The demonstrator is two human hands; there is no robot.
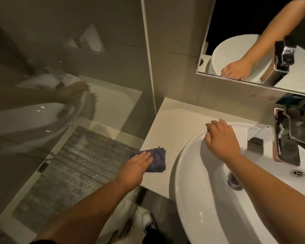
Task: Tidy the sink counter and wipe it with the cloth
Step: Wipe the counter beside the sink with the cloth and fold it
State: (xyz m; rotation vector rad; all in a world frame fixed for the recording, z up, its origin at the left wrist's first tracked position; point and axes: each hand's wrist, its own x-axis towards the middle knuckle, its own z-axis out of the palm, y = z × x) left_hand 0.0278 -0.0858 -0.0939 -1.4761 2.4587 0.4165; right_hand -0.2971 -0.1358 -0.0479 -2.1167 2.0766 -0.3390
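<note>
A dark blue cloth (157,160) lies folded on the pale counter (169,120) near its left front edge. My left hand (136,167) rests flat on the cloth, fingers together and stretched out, pressing it to the counter. My right hand (220,140) lies palm down on the far left rim of the white round basin (188,173), fingers spread and holding nothing.
A chrome tap (287,138) stands at the right behind the basin, with the drain (233,180) below it. A mirror (253,41) hangs above the counter. A glass shower screen (69,85) borders the counter on the left. A dark item (292,100) sits behind the tap.
</note>
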